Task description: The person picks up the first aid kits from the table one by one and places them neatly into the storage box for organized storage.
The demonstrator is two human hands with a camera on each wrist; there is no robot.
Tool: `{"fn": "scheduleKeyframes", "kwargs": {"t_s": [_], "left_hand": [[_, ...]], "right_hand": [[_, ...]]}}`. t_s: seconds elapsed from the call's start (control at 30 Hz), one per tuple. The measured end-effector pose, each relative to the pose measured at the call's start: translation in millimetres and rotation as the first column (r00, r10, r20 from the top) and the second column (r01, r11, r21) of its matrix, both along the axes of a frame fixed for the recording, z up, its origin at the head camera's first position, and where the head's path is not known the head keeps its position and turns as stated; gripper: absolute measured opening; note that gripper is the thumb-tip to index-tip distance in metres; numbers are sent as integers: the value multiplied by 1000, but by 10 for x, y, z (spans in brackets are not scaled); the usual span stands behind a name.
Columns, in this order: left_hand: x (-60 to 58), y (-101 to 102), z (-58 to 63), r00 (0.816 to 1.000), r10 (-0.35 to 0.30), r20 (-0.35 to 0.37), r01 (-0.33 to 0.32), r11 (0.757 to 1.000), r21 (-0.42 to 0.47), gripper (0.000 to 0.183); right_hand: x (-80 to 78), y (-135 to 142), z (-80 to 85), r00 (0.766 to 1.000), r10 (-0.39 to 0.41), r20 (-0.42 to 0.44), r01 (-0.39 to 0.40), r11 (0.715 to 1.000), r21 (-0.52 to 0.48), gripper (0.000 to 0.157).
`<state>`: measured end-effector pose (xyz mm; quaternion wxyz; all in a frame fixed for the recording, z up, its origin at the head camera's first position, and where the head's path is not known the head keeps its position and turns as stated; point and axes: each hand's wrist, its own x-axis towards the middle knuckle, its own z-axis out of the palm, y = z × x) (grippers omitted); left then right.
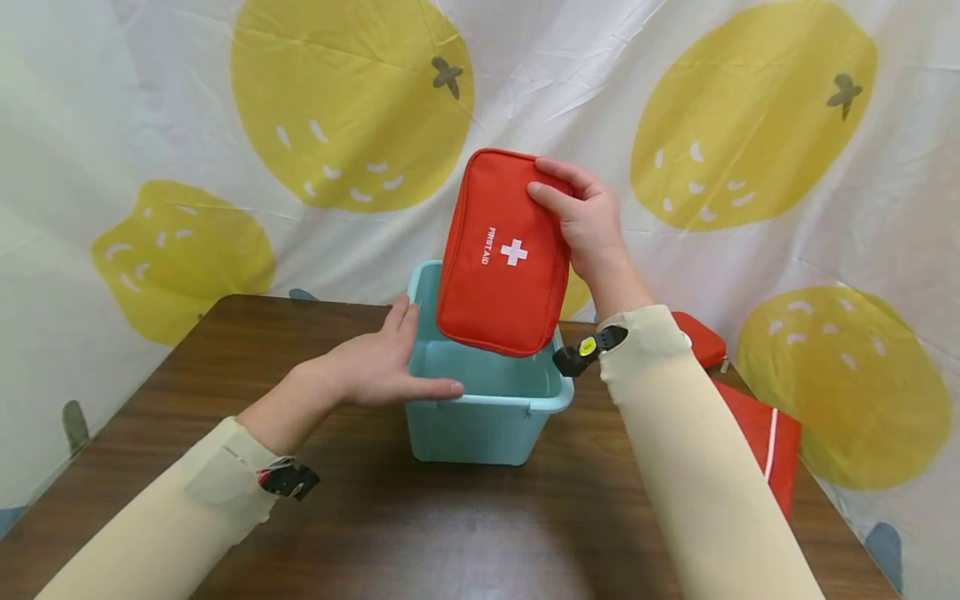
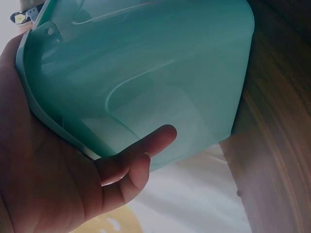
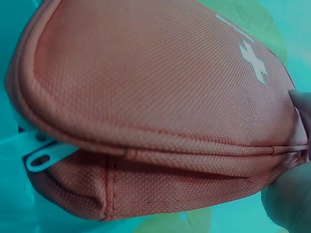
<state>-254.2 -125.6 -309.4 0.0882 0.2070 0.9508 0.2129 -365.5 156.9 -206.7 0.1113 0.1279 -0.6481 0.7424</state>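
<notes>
My right hand (image 1: 592, 221) pinches the upper right edge of a red first aid pouch (image 1: 498, 275), thumb on its front face. Tilted and held up, the pouch overlaps the opening of a light blue plastic bin (image 1: 472, 433). White lettering and a cross mark its front; a zipper pull (image 3: 46, 155) shows at its side in the right wrist view. My left hand (image 1: 378, 358) rests against the bin's left rim, thumb along the front rim. In the left wrist view, two of its fingers (image 2: 141, 145) extend loosely beside the outer wall.
The bin stands on a dark wood table (image 1: 322, 517). At the right, partly behind my right sleeve, lie a red case (image 1: 697, 337) and a flat red item with a white stripe (image 1: 780, 458). A lemon-print curtain (image 1: 547, 75) hangs behind the table.
</notes>
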Motion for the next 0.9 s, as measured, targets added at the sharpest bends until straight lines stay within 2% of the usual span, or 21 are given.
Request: {"fn": "scheduleKeyframes", "kwargs": {"t_s": [0.27,0.57,0.67,0.9], "left_hand": [[-2,-4,0,1000,-8,1,8,1000,8,144],[11,5,2,1000,-9,-1,9,999,35,141],[13,21,-5,1000,-6,3,6,998,55,139],[10,35,-10,1000,-2,9,2,999,39,143]], "right_hand": [[-91,-107,-183,999,-9,45,8,999,42,34],[-124,-255,-362,995,-18,94,10,996,87,32],[-129,-272,-426,995,-13,103,3,995,103,32],[-143,-251,-553,988,3,152,-26,989,147,31]]}}
